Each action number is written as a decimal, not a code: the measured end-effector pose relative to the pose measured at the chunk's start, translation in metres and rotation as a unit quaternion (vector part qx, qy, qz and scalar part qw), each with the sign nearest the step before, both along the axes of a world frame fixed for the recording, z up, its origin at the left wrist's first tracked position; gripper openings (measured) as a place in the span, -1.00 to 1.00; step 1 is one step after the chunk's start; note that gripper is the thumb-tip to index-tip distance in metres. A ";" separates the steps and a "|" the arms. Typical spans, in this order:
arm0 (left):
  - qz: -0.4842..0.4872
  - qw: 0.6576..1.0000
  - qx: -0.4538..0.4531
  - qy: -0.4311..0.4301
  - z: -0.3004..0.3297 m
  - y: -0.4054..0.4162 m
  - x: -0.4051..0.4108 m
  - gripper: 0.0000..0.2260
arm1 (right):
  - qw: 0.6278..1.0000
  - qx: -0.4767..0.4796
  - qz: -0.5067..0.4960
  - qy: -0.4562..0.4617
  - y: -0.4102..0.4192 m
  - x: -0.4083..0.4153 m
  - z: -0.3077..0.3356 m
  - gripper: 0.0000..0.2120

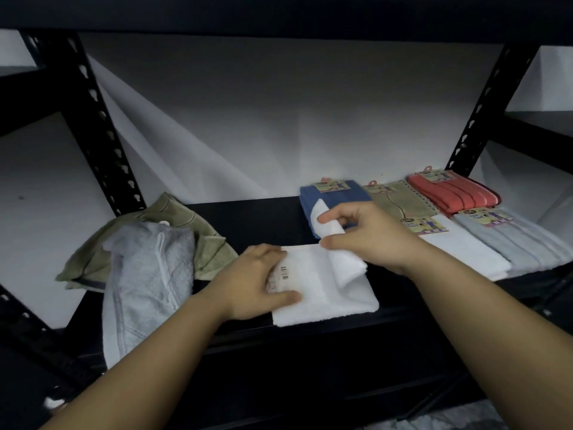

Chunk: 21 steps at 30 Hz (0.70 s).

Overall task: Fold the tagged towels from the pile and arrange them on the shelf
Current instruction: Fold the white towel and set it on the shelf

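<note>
Two hands work one white towel (325, 293) at the front edge of the dark shelf (248, 218), seen from the head camera looking down. The left hand (257, 280) lies flat on the towel's left part, fingers fairly straight and thumb stretched along the cloth, apparently to pin it and its small barcode tag (283, 273) while the fold is made. The right hand (369, 234) pinches a raised flap of the same towel between thumb and curled fingers, lifting it over, I judge, to lay it across.

Left of them sits the unfolded pile: a grey towel (145, 274) drooping over the shelf's edge onto an olive towel (186, 218). To the right, folded ones lie side by side with card labels up: blue towel (335, 190), beige towel (400, 197), coral towel (449, 190), a second white towel (459, 249) and a pale blue towel (527, 240).

The print on the labels is too small to read, the right wrist covers part of the blue towel, and the dim light swallows the shelf below.
</note>
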<state>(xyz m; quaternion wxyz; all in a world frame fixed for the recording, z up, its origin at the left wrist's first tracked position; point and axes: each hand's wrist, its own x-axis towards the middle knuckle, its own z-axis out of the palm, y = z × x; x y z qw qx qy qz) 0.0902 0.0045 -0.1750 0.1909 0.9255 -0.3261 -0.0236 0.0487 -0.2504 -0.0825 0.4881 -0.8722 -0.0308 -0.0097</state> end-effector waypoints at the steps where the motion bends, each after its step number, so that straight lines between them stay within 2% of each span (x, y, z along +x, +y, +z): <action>1: -0.002 1.000 0.006 0.012 -0.002 0.008 -0.004 -0.03 | 1.000 -0.009 0.011 0.003 0.008 0.002 -0.005 -0.66; 4: -0.007 1.000 0.000 0.030 -0.010 0.020 -0.013 0.07 | 0.999 -0.033 0.032 0.026 0.033 0.009 -0.021 -0.64; 8: -0.002 0.997 -0.064 0.039 -0.005 0.018 -0.020 0.10 | 0.996 -0.069 0.029 0.042 0.062 0.013 -0.038 -0.60; 13: 0.030 0.984 -0.124 0.127 -0.005 0.021 -0.020 0.39 | 0.993 -0.107 0.028 0.029 0.077 0.008 -0.049 -0.50; 17: 0.026 0.982 -0.135 0.133 -0.006 0.023 -0.020 0.42 | 0.993 -0.107 0.045 0.033 0.081 0.002 -0.054 -0.41; 19: 0.022 0.981 -0.142 0.128 -0.006 0.023 -0.020 0.42 | 0.994 -0.081 0.061 0.046 0.080 -0.002 -0.055 -0.33; 21: 0.023 0.980 -0.152 0.124 -0.006 0.023 -0.020 0.41 | 0.995 -0.055 0.060 0.055 0.078 -0.004 -0.056 -0.33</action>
